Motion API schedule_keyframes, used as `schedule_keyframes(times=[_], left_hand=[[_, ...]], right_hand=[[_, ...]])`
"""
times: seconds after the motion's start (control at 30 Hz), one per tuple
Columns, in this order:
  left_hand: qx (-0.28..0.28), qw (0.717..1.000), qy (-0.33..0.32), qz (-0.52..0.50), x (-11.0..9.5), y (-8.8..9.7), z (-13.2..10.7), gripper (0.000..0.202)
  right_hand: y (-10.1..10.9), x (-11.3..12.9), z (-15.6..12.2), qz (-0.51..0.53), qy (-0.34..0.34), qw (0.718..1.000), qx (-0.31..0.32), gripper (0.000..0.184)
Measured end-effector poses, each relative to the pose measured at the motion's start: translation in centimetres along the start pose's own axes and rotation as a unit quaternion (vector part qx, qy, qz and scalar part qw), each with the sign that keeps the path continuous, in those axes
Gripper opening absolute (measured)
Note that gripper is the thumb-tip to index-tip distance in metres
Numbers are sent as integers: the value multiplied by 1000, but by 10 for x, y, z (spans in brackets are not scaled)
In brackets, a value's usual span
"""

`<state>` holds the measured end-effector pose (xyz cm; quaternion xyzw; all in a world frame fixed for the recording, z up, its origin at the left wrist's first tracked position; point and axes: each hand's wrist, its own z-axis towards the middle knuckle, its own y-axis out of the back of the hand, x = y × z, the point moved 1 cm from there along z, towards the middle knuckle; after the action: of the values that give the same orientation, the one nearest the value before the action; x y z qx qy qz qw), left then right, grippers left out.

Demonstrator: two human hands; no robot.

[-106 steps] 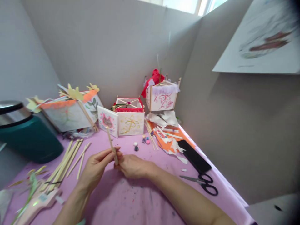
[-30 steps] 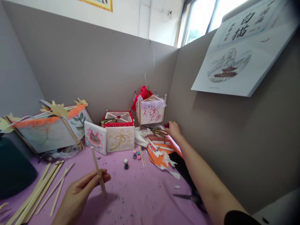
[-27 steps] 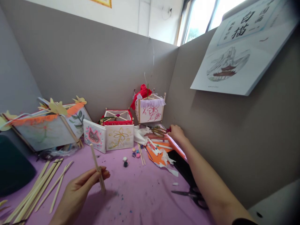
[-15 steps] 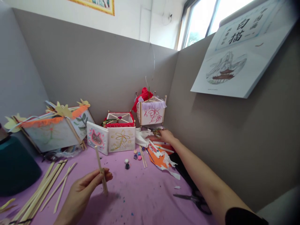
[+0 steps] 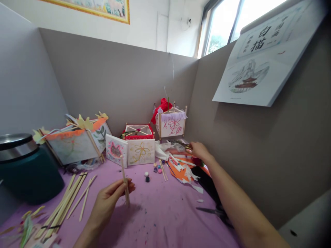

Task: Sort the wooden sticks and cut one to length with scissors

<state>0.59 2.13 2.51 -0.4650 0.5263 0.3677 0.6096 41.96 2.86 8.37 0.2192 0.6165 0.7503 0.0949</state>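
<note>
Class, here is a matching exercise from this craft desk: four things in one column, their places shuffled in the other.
1 wooden stick
2 scissors
3 poster
4 green pot

A hanging on the right partition
B standing at the far left
C pinched in the left hand
D flat on the purple cloth

Pairs: 1-C, 2-D, 3-A, 4-B

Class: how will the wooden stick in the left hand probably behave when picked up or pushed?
The wooden stick stands straight from a fingertip pinch of the left hand, so probably stiff and light. It is thin, so it might snap if bent hard. Similar loose sticks lie flat, so it would likely slide, not tip.
</note>
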Motion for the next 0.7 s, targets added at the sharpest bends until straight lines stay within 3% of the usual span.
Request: schedule_keyframes(times=[0.1,0.17,0.23,0.3,0.37,0.43,0.5,0.6,0.67,0.7], left_hand=[[-9,999,-20,-24,-6,-3,-3,34],[-35,997,-45,-44,-11,-5,-5,35],[-61,993,-80,-63,-14,-6,-7,36],[-49,993,-95,-51,-13,-7,-6,34],[-24,994,-100,-32,-9,-10,-6,33],[-4,994,-111,-19,-5,-12,-5,30],[10,992,-127,-11,-3,-14,-6,29],[19,991,-136,-6,-3,-13,-6,28],[23,991,-130,-5,-4,-13,-7,27],[26,991,-128,-6,-5,-12,-7,27]], right_hand=[[6,-21,-62,74,-8,997,28,40],[2,-29,-108,158,24,985,70,42],[-8,-29,-151,413,59,902,108,55],[-22,-20,-187,567,77,810,132,69],[-38,-3,-214,643,91,734,201,74],[-55,17,-233,655,107,688,293,71],[-66,37,-242,647,114,664,357,64],[-65,62,-239,668,145,632,365,67],[-53,75,-228,662,179,639,348,74],[-47,80,-222,642,194,660,338,73]])
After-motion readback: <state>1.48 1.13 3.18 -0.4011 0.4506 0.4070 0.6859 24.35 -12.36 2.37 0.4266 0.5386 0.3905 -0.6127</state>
